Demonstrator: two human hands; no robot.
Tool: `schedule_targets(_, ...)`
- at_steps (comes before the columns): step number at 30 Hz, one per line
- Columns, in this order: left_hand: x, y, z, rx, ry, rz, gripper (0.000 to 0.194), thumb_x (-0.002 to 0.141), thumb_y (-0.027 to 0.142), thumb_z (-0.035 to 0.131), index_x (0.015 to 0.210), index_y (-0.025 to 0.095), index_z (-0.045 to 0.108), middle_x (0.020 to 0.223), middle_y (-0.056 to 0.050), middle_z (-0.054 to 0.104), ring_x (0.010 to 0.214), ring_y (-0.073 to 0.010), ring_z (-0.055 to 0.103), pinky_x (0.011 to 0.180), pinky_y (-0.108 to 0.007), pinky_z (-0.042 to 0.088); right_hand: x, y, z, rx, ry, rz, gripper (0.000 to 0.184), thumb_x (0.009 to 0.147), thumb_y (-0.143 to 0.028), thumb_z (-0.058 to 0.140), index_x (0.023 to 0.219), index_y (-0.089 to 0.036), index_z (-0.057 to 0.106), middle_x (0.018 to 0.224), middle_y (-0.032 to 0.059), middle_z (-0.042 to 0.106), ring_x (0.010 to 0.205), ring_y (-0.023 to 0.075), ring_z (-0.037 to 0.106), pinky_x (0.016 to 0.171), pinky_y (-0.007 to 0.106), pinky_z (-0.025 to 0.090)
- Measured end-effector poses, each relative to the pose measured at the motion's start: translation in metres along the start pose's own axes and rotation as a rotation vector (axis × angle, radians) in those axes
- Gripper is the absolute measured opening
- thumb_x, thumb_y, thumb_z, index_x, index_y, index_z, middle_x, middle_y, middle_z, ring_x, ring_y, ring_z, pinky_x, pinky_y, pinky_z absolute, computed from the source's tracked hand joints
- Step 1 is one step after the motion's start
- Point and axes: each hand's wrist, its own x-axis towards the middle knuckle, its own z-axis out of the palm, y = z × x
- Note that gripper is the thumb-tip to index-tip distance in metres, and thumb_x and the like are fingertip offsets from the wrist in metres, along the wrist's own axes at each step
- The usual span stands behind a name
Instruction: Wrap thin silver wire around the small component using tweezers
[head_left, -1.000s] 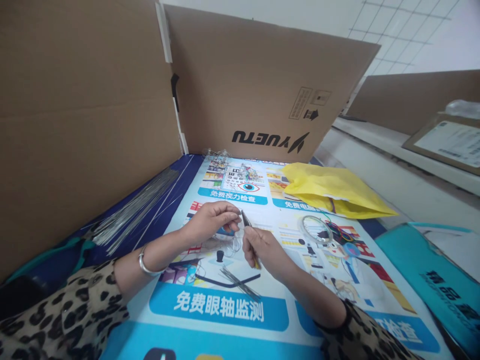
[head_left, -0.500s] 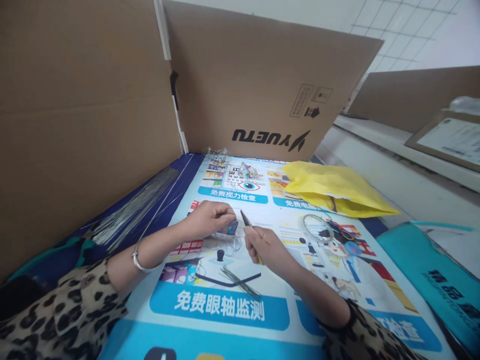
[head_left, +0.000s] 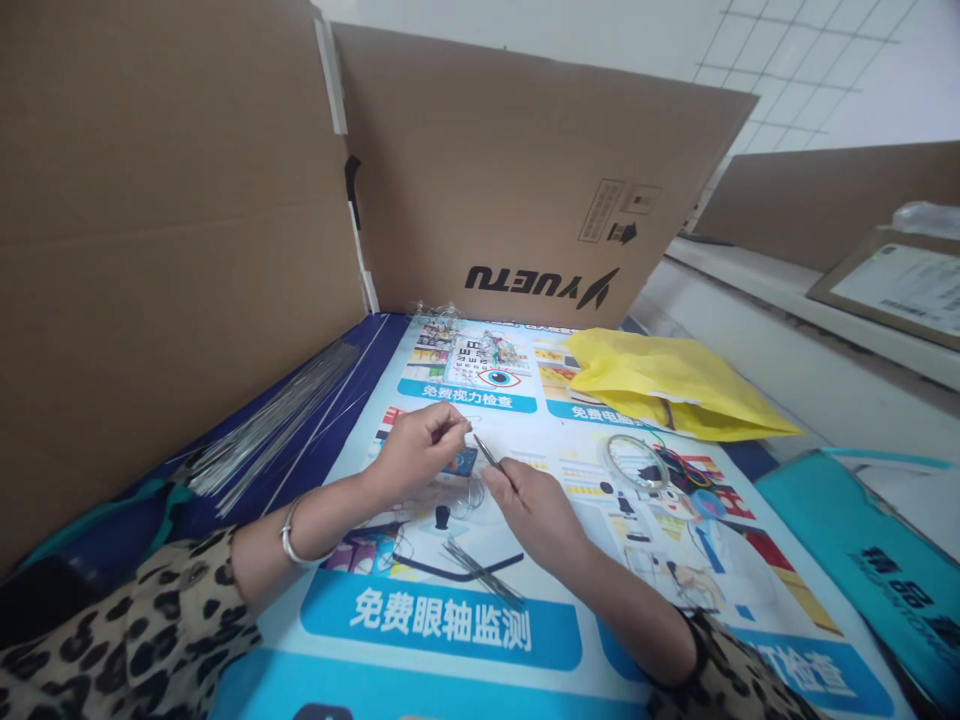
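Note:
My left hand [head_left: 424, 447] is closed in a pinch on a thin wire [head_left: 473, 419], whose fine end curls past the fingertips. My right hand [head_left: 538, 505] is wrapped round a pair of pliers [head_left: 488, 453]. The pliers' slim dark jaws point up and left, close to my left fingertips; whether they touch the wire I cannot tell. Below my hands lie loose loops of thin wire [head_left: 471, 494] and a small bunch of short straight wires [head_left: 480, 574] on the printed poster sheet [head_left: 555, 650].
Long straight wires [head_left: 277, 425] lie at the left, by a cardboard panel [head_left: 172, 200]. Tangled wire pieces [head_left: 496, 350] rest at the back. To the right are a wire coil [head_left: 634, 462], colored cords [head_left: 686, 470], a yellow bag [head_left: 667, 385] and a teal pouch [head_left: 847, 530].
The pliers' tips have moved left and down, nearer my left fingertips, and my right hand has turned slightly. My left hand keeps its pinch. The view has shifted a little.

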Motion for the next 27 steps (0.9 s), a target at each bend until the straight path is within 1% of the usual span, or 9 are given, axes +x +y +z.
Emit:
schedule_targets(4,-0.0013,-0.0047,0.0038,0.023,-0.001,0.024,0.02,0.084,0.029,0.045,0.069,0.016,0.051,0.054,0.004,0.055,0.05,-0.0076,0.055,0.051,-0.018,0.039,0.0006,0.0019,0.0018,-0.042,0.022,0.005,0.043,0.09,-0.052,0.025,0.07,-0.02,0.047,0.069,0.0032,0.058,0.063,0.0146,0.049,0.056,0.024,0.026)
schedule_targets(9,-0.0041,-0.0059,0.0071,0.001,-0.009,0.013,0.022,0.085,0.031,0.044,0.07,0.016,0.051,0.055,0.003,0.056,0.051,-0.0082,0.054,0.052,-0.018,0.04,0.0017,0.0018,0.0024,-0.079,0.019,0.01,0.042,0.091,-0.051,0.026,0.069,-0.02,0.046,0.069,0.0032,0.059,0.063,0.0144,0.049,0.055,0.024,0.024)
schedule_targets(15,-0.0062,-0.0051,0.0086,-0.037,-0.003,-0.004,0.019,0.084,0.028,0.045,0.07,0.017,0.052,0.056,0.004,0.057,0.051,-0.0074,0.054,0.054,-0.018,0.04,0.003,0.0027,0.0034,-0.086,0.028,0.023,0.043,0.091,-0.05,0.025,0.068,-0.02,0.046,0.068,0.0027,0.058,0.062,0.0141,0.048,0.055,0.024,0.024)
schedule_targets(18,-0.0056,-0.0041,0.0085,-0.021,0.002,0.003,0.02,0.084,0.027,0.045,0.069,0.017,0.052,0.055,0.004,0.058,0.052,-0.0074,0.054,0.055,-0.018,0.041,0.0037,0.0038,0.0029,-0.068,0.021,0.025,0.043,0.091,-0.05,0.025,0.068,-0.02,0.046,0.067,0.0026,0.059,0.062,0.0141,0.049,0.055,0.024,0.025)
schedule_targets(22,-0.0049,-0.0042,0.0089,-0.02,-0.02,0.008,0.017,0.083,0.026,0.046,0.071,0.017,0.055,0.055,0.004,0.059,0.052,-0.0077,0.054,0.055,-0.018,0.041,0.0039,0.004,0.0007,0.007,-0.003,0.019,0.045,0.091,-0.052,0.023,0.068,-0.02,0.046,0.068,0.0024,0.059,0.063,0.0142,0.051,0.056,0.024,0.026)
schedule_targets(27,-0.0057,-0.0055,0.01,-0.004,0.021,-0.006,0.013,0.08,0.023,0.048,0.071,0.017,0.053,0.054,0.004,0.059,0.051,-0.0081,0.054,0.053,-0.018,0.04,0.0029,0.0022,-0.0003,0.066,-0.028,0.025,0.046,0.09,-0.053,0.023,0.067,-0.02,0.047,0.066,0.0017,0.058,0.064,0.0143,0.051,0.056,0.024,0.027)
